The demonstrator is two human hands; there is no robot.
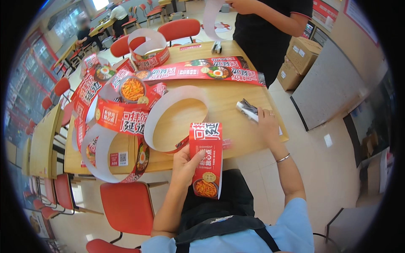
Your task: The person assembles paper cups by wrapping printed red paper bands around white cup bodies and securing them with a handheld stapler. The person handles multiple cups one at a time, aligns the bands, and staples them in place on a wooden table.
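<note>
My left hand [185,164] is closed round a red printed paper strip [206,162], thumb on its front, just off the table's near edge. The strip shows a bowl of food at its lower end, and its far part is hidden. At the right side of the wooden table [228,101], my right hand [267,122] has its fingers round the near end of a white and black stapler [248,110]. Left of the held strip, a large paper loop [179,95] with a white inside stands on its edge. Several more red loops [122,114] lie heaped at the left.
A long red strip [206,71] lies flat across the table's far part. Beyond it a co-worker [268,38] in black holds a white paper band [213,21], near a second stapler [217,47]. Red chairs [126,206] surround the table; cardboard boxes [301,59] stand at right.
</note>
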